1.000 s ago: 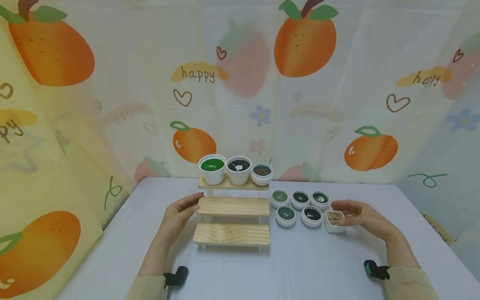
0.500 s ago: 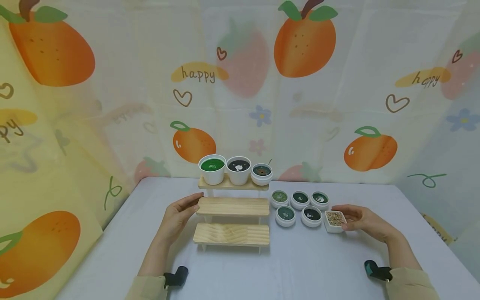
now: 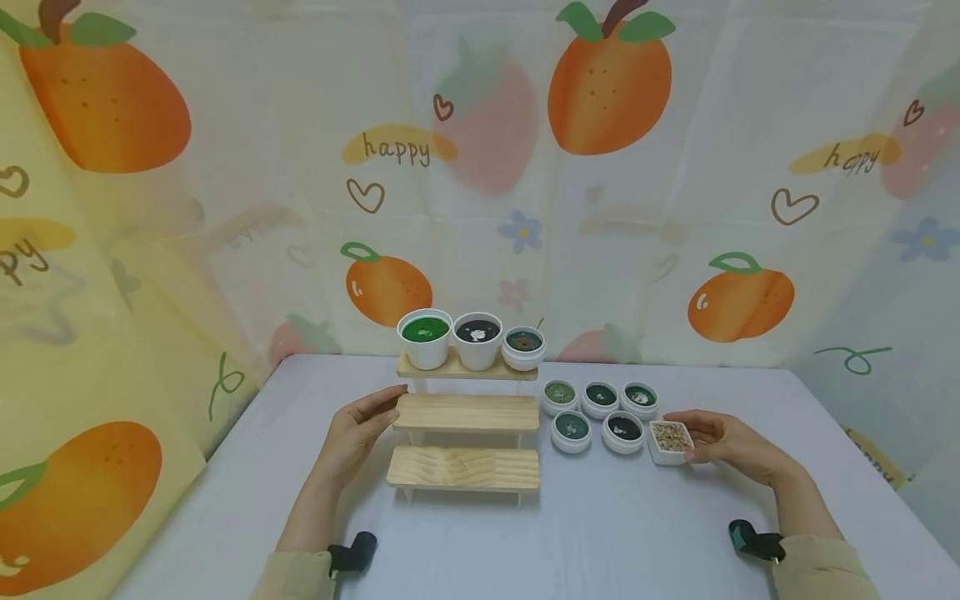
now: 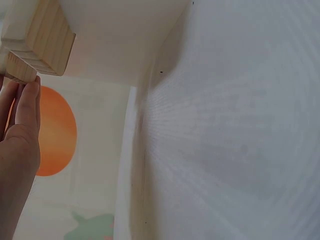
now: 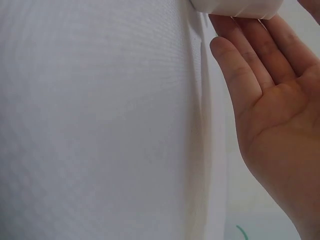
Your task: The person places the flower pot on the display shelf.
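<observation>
White square pot [image 3: 666, 458]: on the white tablecloth [image 3: 600, 533], just right of the nearest low round white pot [image 3: 623, 448], full of beige grit [image 3: 671, 436].
Right hand [image 3: 729, 442]: pinching that square pot, thumb in front, fingers behind, a bit fanned in the wrist view.
Left hand [image 3: 351, 435]: fingers close together, lightly holding the left end of the middle board [image 3: 467, 413] on a pale wooden three-tier stand [image 3: 462, 469], no telling how firmly.
Grit: likely to spill if lifted on a tilt, thanks to that one-sided pinch.
Round neighbours: easy to clip if swung left too low, barely any gap to spare.
Stand: might wobble from a careless shove, probably top-heavy as loaded.
Top board [image 3: 467, 375]: tall white cup filled bright green [image 3: 425, 357], tall white cup filled charcoal [image 3: 477, 358] with a white patch, low rounded white pot filled teal and brown [image 3: 525, 361].
Five low round white pots [image 3: 571, 447]: three behind, two in front, filled speckled green through near-black; liquid or solid, can't tell.
</observation>
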Motion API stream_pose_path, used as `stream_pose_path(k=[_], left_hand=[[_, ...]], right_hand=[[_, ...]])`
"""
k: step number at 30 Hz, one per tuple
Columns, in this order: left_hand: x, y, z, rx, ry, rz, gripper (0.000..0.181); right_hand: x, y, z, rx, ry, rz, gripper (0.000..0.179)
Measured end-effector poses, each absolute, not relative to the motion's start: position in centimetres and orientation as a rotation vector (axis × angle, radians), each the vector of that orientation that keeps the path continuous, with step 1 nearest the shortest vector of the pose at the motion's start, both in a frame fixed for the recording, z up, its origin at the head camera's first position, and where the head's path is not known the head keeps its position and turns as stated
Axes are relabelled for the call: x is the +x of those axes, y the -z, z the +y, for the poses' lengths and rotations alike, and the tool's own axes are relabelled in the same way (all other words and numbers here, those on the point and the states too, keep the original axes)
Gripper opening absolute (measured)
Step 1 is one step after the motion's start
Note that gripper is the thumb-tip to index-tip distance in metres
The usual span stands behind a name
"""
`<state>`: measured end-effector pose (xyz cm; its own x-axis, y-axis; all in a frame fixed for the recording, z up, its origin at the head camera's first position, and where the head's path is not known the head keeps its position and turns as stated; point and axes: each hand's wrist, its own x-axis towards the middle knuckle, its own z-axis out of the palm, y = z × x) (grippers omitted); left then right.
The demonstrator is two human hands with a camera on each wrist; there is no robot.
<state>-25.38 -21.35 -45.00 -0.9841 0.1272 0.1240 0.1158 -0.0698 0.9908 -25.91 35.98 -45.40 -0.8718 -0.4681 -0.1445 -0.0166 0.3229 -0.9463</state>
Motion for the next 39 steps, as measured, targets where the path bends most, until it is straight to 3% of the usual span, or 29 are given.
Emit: stream_pose_path(k=[39], left_hand=[[-25.2, 44.8, -21.3, 0.228, -2.250, 2.179, 0.051]], right_hand=[[-25.6, 44.4, 35.5, -0.351, 1.479, 2.426, 0.064]])
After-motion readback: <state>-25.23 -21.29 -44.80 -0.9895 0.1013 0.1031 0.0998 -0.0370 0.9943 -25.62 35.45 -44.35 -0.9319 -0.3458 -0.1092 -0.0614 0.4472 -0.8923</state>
